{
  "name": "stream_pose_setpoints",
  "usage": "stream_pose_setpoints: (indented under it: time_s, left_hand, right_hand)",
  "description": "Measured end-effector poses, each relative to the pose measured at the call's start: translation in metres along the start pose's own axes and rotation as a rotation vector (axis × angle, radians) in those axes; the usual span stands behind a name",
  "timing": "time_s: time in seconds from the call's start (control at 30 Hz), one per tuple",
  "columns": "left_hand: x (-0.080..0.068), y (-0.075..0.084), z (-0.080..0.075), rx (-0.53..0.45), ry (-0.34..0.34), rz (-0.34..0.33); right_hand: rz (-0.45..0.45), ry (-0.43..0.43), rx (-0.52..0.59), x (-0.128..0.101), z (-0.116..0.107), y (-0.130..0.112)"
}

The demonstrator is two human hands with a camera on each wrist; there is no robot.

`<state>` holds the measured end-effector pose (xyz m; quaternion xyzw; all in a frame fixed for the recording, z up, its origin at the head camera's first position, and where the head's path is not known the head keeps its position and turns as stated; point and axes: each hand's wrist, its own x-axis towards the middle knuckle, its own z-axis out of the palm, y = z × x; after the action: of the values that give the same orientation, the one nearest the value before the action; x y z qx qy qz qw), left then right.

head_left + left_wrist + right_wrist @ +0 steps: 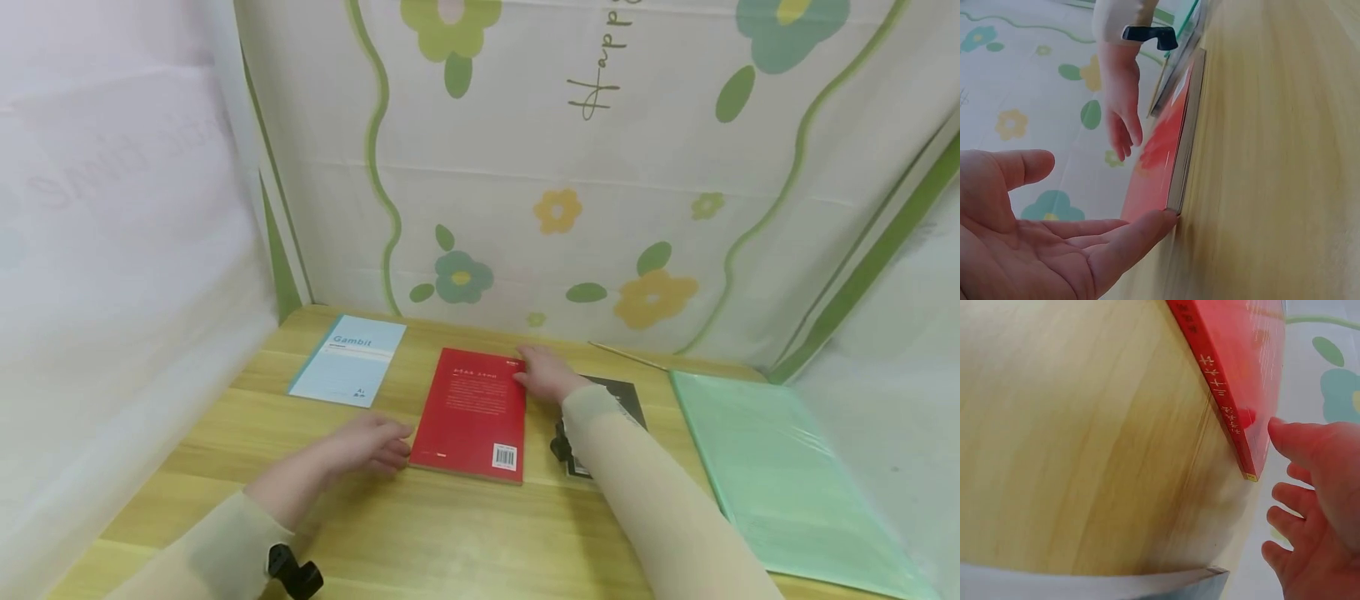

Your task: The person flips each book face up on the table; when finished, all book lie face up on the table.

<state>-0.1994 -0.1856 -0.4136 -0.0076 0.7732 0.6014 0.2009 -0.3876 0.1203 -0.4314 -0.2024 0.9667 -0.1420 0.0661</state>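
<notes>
A red book (pixel 471 412) lies flat on the wooden table, its back cover up with a barcode near the lower right corner. My left hand (pixel 372 443) is at its lower left corner. In the left wrist view the fingers are extended, the fingertips (pixel 1161 219) right at the book's corner, and the thumb stands apart. At the upper right corner is my right hand (pixel 551 375), palm towards the book. The right wrist view shows its thumb (pixel 1300 440) close to the red cover and the other fingers loosely bent beside the spine (pixel 1219 394), holding nothing.
A light blue notebook (pixel 348 360) lies to the left. A dark book (pixel 626 396) is partly hidden beneath my right forearm. Further right lies a pale green folder-like sheet (pixel 780 475), with a thin stick (pixel 626 355) behind it. Flower-patterned white cloth (pixel 510 183) encloses the table.
</notes>
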Motion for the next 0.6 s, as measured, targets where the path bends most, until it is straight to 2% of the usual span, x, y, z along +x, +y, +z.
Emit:
stream_pose_setpoints:
  time_s: [0.27, 0.37, 0.6]
  left_hand:
    - [-0.009, -0.002, 0.004, -0.101, 0.009, -0.031]
    - [-0.012, 0.000, 0.006, -0.151, -0.002, -0.035]
    - [-0.017, 0.004, 0.009, -0.191, -0.008, -0.036]
  right_hand:
    - [0.015, -0.020, 0.101, 0.005, 0.006, 0.005]
    - [0.010, -0.015, 0.116, 0.005, 0.006, 0.007]
    - [0.009, -0.015, 0.125, 0.010, 0.009, 0.010]
